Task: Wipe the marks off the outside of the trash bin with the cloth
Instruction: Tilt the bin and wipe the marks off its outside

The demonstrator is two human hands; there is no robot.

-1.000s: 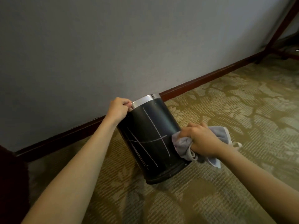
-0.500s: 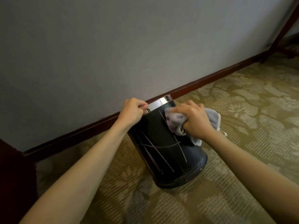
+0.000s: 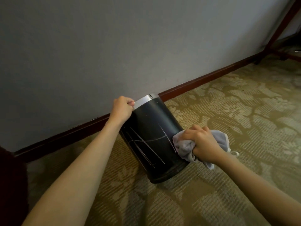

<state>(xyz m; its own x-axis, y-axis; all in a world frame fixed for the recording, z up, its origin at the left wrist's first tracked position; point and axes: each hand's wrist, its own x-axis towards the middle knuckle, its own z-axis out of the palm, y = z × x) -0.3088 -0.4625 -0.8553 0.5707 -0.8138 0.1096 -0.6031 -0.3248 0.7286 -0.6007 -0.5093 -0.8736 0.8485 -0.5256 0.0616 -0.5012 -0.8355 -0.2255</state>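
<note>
A black round trash bin with a silver rim stands tilted toward the wall on the carpet. Thin white marks cross its lower side; the upper side looks plain black. My left hand grips the silver rim at the bin's top left. My right hand holds a bunched grey cloth and presses it against the bin's lower right side.
A grey wall with a dark red skirting board runs right behind the bin. Patterned olive carpet covers the floor. Dark wooden furniture legs stand at the far right, and a dark object sits at the left edge.
My right hand with the cloth swept up from the bin's lower right to near the rim, then back down to the lower right. The white lines near the top are gone.
</note>
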